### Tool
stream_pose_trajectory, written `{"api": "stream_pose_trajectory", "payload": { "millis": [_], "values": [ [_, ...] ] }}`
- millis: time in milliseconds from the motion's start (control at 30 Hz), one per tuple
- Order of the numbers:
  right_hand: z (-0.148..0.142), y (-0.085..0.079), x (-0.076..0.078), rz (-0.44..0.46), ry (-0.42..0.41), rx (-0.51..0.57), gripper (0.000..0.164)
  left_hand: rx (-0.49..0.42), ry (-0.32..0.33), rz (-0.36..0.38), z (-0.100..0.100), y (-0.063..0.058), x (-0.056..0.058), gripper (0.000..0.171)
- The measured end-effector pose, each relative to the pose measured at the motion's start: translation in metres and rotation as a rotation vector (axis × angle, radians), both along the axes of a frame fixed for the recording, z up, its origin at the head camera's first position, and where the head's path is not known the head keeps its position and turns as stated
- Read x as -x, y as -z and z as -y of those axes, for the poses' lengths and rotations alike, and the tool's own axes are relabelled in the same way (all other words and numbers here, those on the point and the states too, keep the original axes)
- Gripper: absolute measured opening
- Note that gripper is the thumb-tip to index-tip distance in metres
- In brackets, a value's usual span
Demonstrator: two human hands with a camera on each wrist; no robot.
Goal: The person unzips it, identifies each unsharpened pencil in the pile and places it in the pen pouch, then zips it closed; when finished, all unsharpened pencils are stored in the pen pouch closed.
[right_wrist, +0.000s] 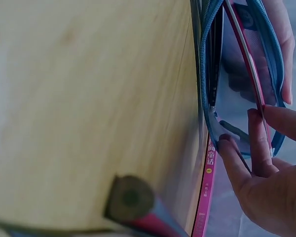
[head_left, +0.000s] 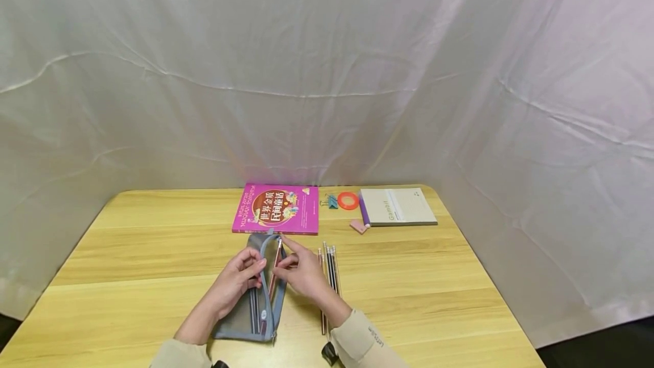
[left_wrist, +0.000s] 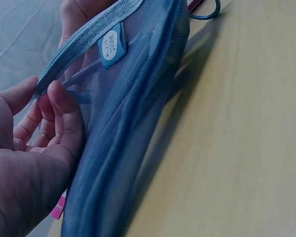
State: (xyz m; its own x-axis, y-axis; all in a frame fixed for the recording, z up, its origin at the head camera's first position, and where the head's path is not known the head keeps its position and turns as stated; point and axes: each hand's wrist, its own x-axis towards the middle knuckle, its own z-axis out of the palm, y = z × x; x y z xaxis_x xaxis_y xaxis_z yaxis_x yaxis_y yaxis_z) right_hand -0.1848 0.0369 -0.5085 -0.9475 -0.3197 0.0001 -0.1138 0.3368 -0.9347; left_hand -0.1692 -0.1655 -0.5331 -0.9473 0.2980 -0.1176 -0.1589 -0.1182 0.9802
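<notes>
A grey-blue mesh pencil pouch [head_left: 237,317] with a zipped edge lies on the table, its mouth spread apart. My left hand [head_left: 236,277] pinches one rim of that mouth between thumb and fingers. With my right hand [head_left: 304,271] I pinch a red striped pencil [right_wrist: 247,57], which lies partly inside the pouch opening. In the right wrist view some fingers of this hand also touch the opposite zipper edge. Dark pencils show inside the pouch. Several more pencils [head_left: 332,268] lie on the table beside my right wrist, partly covered by the forearm.
Behind the pouch lies a pink book [head_left: 306,214]. To its right are teal binder clips [head_left: 332,202], an orange tape ring [head_left: 341,207], a pink eraser [head_left: 359,226], a purple pen [head_left: 364,212] and a beige notebook [head_left: 409,203]. Pale curtains [head_left: 327,72] surround the table.
</notes>
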Motion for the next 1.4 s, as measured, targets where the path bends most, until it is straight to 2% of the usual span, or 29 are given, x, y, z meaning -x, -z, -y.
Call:
{"api": "stream_pose_trajectory", "payload": {
  "millis": [300,500,1033,1167,1400],
  "values": [
    [0.001,0.001,-0.001,-0.049,-0.056,-0.054,0.081,0.013,0.055,-0.032,0.004,0.005,0.002,0.002],
    [0.000,0.002,-0.001,-0.051,-0.060,-0.081,0.089,-0.005,0.095,-0.051,0.005,0.006,0.001,0.011],
    [-0.005,-0.002,0.003,-0.044,-0.062,-0.105,0.079,-0.016,0.129,-0.077,0.010,0.003,0.000,0.012],
    [-0.008,-0.003,0.006,-0.043,-0.051,-0.100,0.073,-0.003,0.111,-0.074,0.010,0.001,0.000,0.012],
    [-0.012,-0.007,0.011,-0.095,0.018,-0.114,0.051,0.026,0.092,-0.081,0.011,-0.003,-0.001,0.007]
  ]
}}
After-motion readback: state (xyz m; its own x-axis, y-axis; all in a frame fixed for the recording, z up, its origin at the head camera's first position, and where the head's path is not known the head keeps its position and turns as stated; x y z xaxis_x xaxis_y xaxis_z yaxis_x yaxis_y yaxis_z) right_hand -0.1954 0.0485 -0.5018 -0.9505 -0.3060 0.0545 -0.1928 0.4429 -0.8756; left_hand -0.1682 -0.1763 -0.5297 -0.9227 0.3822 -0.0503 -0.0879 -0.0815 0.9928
